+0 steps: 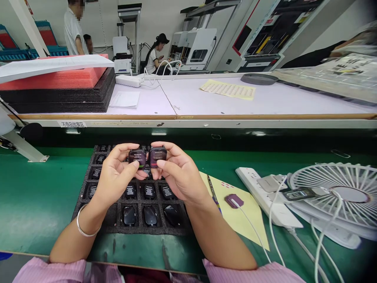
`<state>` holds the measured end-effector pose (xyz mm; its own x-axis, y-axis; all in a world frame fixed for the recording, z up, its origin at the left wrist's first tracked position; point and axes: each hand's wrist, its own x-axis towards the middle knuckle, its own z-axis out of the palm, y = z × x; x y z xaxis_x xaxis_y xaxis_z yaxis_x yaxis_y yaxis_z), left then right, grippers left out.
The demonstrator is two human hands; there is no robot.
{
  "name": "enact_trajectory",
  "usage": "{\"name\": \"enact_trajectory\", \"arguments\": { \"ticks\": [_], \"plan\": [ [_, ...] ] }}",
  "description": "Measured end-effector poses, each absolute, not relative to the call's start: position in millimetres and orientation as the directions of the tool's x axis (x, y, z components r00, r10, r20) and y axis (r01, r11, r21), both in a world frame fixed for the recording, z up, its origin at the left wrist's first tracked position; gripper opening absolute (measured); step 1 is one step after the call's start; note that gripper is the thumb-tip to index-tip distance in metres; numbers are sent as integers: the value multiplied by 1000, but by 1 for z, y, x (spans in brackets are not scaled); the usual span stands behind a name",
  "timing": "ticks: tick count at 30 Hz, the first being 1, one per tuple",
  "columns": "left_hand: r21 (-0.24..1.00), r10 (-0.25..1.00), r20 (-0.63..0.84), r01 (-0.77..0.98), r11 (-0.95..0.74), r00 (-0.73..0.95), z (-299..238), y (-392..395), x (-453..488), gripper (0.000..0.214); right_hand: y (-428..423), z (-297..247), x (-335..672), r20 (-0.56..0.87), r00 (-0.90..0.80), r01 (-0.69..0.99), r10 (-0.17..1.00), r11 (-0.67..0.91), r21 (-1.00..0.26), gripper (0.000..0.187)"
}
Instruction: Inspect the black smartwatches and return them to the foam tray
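Each holding one small dark case, the left hand (116, 175) grips the left case (137, 157) and the right hand (178, 173) the right case (157, 155) above a foam tray (88, 177) with near slots filled.

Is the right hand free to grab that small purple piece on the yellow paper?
Probably not yet: the right hand already holds a dark case. The purple piece lies uncovered beside it, so the path looks free.

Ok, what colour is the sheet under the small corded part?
Pale yellow sheet, best seen in the head view.
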<state>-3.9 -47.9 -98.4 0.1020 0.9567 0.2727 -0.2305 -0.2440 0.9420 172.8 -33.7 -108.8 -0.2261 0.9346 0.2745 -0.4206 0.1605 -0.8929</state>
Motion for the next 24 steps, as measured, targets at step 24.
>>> {"name": "enact_trajectory", "arguments": {
  "ticks": [24],
  "plan": [
    [680, 743, -117, -492, 544, 659, -64, -142, -7, 58, -86, -96, 181, 325, -315, -379, 892, 195, -904, 47]
  ]
}}
